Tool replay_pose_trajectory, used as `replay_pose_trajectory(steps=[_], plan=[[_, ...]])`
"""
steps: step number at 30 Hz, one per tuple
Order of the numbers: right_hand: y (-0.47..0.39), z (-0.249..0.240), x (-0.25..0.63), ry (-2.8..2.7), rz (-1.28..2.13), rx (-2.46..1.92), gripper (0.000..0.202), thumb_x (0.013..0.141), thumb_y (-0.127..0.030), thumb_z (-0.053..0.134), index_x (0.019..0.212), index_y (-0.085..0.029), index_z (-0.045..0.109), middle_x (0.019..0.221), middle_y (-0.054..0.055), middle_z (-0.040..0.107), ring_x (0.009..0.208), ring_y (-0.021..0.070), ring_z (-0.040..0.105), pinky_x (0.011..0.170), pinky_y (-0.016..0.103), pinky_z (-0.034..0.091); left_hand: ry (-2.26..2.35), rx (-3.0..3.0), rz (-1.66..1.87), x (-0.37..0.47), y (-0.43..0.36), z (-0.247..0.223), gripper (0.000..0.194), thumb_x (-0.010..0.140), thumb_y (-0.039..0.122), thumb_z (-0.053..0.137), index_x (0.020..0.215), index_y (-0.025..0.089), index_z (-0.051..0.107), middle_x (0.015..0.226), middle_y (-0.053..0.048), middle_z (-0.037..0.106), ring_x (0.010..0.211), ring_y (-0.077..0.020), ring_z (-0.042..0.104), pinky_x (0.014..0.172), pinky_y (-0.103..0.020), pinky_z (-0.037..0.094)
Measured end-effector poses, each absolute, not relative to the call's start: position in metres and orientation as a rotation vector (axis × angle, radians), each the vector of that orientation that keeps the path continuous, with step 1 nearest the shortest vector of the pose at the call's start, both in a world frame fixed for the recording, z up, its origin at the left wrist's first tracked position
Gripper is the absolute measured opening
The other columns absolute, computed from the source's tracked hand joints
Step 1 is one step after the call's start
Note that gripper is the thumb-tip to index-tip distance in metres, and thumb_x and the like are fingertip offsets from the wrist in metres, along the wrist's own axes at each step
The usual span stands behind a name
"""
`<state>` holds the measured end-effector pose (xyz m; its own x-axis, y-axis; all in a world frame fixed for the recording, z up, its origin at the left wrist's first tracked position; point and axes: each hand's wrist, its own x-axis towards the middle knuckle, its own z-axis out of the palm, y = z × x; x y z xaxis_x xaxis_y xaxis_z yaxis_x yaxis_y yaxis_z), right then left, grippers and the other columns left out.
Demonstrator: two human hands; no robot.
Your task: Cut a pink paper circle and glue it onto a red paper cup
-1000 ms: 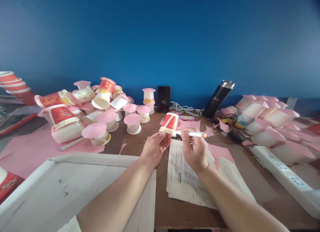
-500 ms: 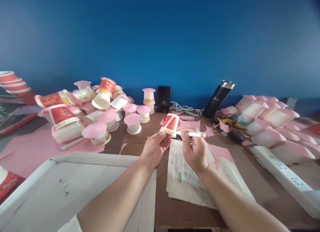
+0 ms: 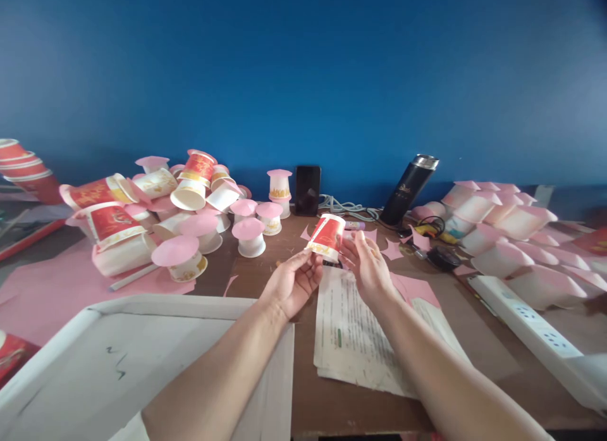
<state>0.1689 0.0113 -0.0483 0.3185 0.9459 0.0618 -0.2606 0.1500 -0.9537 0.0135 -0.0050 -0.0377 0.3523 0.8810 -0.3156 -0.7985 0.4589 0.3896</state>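
Note:
A red and white paper cup [image 3: 326,236] with gold print is tilted in front of me, above the far edge of the printed sheets. My left hand [image 3: 294,281] pinches it by the rim at its lower left. Close against the cup's right side is my right hand [image 3: 368,270], its fingers stretched out; whether they touch the cup is hard to tell. No pen shows in the right hand. Behind the hands lie pink paper scraps [image 3: 392,249] and a purple-labelled tube [image 3: 354,225].
Pink-topped paper cups [image 3: 249,237] crowd the left, with similar pink-topped shapes [image 3: 502,262] at right. A black phone [image 3: 308,190] and a leaning black flask [image 3: 408,191] stand near the blue wall. A white power strip [image 3: 526,321], printed sheets [image 3: 348,340] and a white tray [image 3: 156,303] lie nearer.
The white pen that was in my right hand is out of sight. That hand's fingers have straightened beside the cup. The cup has turned slightly, still in my left hand.

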Motion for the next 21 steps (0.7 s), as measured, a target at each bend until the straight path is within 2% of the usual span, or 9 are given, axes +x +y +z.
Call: replay_pose_trajectory(steps=[3,6,10,14,21], plan=[[0.01,-0.046,0.164,-0.9,1.199,-0.965,0.039,0.079,-0.056,0.06,0.094,-0.021,0.056,0.09,0.005,0.069,0.079,0.0191,0.068,0.067,0.032,0.055,0.54,0.213,1.005,0.013,-0.006,-0.036,0.005,0.081,0.011,0.061,0.078,0.008,0.063,0.07,-0.006,0.064,0.066,-0.0094,0.064,0.061,-0.018,0.055],[0.007,-0.045,0.16,-0.92,1.195,-0.952,0.038,0.075,-0.053,0.067,0.092,-0.02,0.057,0.085,0.003,0.068,0.074,0.017,0.066,0.064,0.029,0.053,0.583,0.245,1.03,0.015,-0.008,-0.037,0.005,0.081,0.012,0.062,0.08,0.009,0.065,0.072,-0.006,0.066,0.068,-0.0098,0.065,0.062,-0.018,0.054],[0.007,-0.047,0.159,-0.835,1.104,-0.977,0.038,0.069,-0.048,0.074,0.087,-0.02,0.057,0.078,0.0,0.066,0.067,0.0141,0.064,0.061,0.026,0.052,0.581,0.431,1.06,0.021,-0.012,-0.04,0.01,0.078,0.014,0.067,0.087,0.009,0.069,0.085,-0.009,0.07,0.08,-0.0129,0.067,0.076,-0.023,0.055],[0.007,-0.047,0.158,-0.844,1.119,-0.958,0.035,0.07,-0.046,0.074,0.087,-0.02,0.058,0.075,-0.001,0.064,0.066,0.0137,0.064,0.065,0.027,0.053,0.565,0.587,1.035,0.027,-0.014,-0.042,0.02,0.078,0.016,0.069,0.096,0.011,0.071,0.099,-0.01,0.071,0.088,-0.0138,0.067,0.085,-0.025,0.052],[0.011,-0.054,0.16,-0.899,1.06,-1.063,0.037,0.075,-0.05,0.067,0.093,-0.02,0.056,0.078,0.002,0.066,0.067,0.016,0.065,0.06,0.028,0.053,0.629,0.534,1.075,0.027,-0.012,-0.044,0.011,0.075,0.017,0.072,0.083,0.01,0.07,0.084,-0.008,0.071,0.079,-0.0125,0.066,0.081,-0.026,0.053]])
